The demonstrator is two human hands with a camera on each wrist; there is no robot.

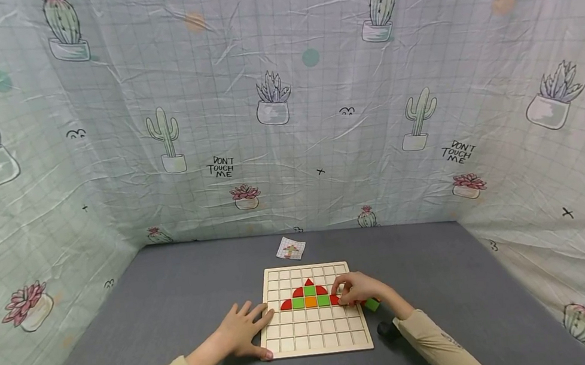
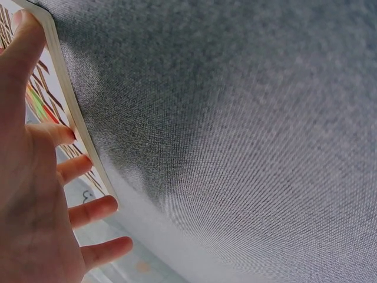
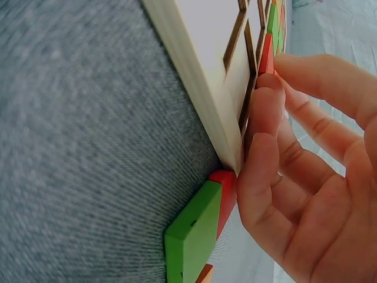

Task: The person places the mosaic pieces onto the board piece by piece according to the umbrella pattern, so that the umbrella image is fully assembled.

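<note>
A wooden grid board (image 1: 316, 342) lies on the grey table. Its cells hold red, green and orange pieces in a stepped, pointed shape, with a red triangle (image 1: 308, 282) at the top and an orange square (image 1: 311, 302) in the bottom row. The left hand (image 1: 241, 331) rests along the board's left edge, fingers spread and thumb at the near corner. At the right end of the bottom row, the right hand (image 1: 360, 288) pinches a red quarter-round piece (image 1: 335, 300) with thumb and index finger. The fingertips partly cover that red piece (image 3: 267, 56) in the right wrist view.
Beside the board's right edge lie loose pieces, among them a green block (image 3: 194, 236), a red piece (image 3: 227, 200) and an orange one (image 3: 205, 274). Behind the board is a small picture card (image 1: 291, 248). A cactus-print curtain (image 1: 294, 146) surrounds the table's far side.
</note>
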